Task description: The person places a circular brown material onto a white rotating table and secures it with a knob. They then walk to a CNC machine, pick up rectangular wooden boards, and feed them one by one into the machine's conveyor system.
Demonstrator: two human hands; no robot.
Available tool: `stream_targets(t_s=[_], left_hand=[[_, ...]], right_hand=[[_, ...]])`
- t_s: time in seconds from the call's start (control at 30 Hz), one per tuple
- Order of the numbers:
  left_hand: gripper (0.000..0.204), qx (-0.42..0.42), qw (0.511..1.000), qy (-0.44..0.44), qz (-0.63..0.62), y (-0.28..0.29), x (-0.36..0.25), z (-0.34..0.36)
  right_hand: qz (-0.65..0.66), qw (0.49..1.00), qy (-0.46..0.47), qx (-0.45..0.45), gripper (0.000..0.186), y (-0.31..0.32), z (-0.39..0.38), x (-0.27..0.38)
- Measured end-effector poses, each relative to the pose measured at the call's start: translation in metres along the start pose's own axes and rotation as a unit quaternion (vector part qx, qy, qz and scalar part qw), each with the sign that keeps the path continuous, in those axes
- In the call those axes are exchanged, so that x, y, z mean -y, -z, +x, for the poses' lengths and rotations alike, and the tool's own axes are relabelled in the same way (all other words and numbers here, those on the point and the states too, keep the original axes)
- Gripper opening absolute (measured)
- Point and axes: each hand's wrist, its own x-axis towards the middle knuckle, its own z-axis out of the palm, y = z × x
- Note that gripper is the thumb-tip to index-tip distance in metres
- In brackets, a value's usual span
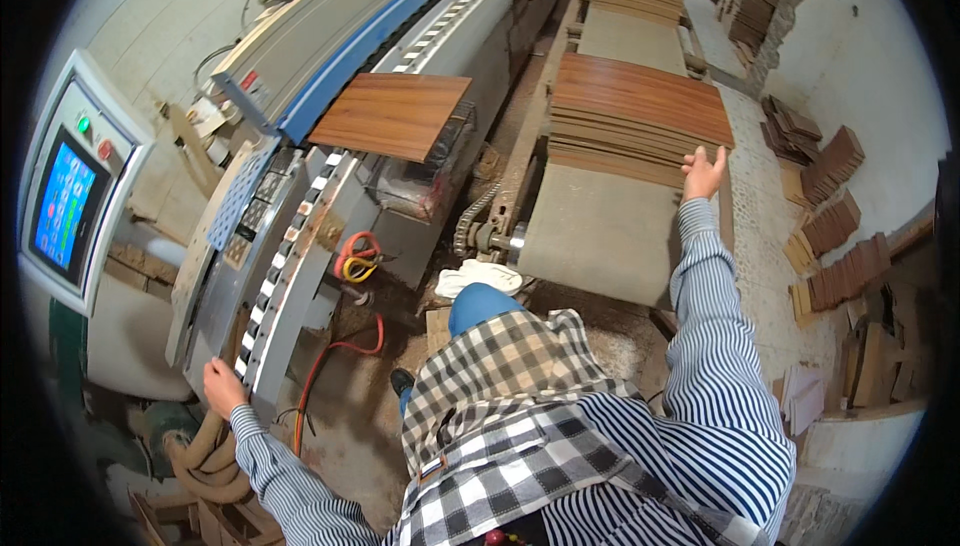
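Note:
My left hand is beside the near end of a long machine's feed rail, its fingers curled in with nothing visible in them. At the far right of my reach, my right hand is by the near right corner of a stack of wood-grain panels. Its thumb and fingers stand apart, and no panel is lifted in them; whether a fingertip touches the stack I cannot tell. The stack rests on a belt conveyor. A single reddish-brown panel lies across the machine's rail, its left edge under the blue beam.
A control panel with a lit screen stands at the left. Red-and-yellow handled scissors hang on the machine's side, above a red hose. White gloves lie near my knee. Bundled wood strips line the right wall.

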Motion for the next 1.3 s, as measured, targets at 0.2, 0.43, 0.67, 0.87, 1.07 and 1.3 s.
stream_targets(t_s=[0.2,0.43,0.67,0.87,1.07,1.3], left_hand=[[0.039,-0.017,1.0,0.004,-0.007,0.0,-0.003,0.0],[0.038,-0.032,0.999,-0.004,-0.014,-0.015,0.011,0.011],[0.036,-0.037,0.999,0.008,-0.007,-0.005,0.005,0.001],[0.036,-0.022,0.999,0.039,-0.02,0.005,0.002,-0.002],[0.036,-0.015,0.999,0.04,-0.026,0.001,-0.004,0.0],[0.035,-0.021,0.998,0.05,-0.041,0.011,-0.004,-0.004]], right_hand=[[-0.063,0.992,-0.098,-0.042,0.06,0.016,0.062,0.023],[-0.019,0.995,-0.069,-0.076,0.044,0.03,0.079,-0.019],[0.279,0.904,-0.263,0.189,0.021,0.08,-0.028,0.001],[0.211,0.867,-0.293,0.342,0.035,0.05,-0.116,0.049],[0.257,0.807,-0.331,0.416,0.035,0.053,-0.183,0.061],[0.243,0.68,-0.395,0.568,0.039,-0.009,-0.282,0.091]])
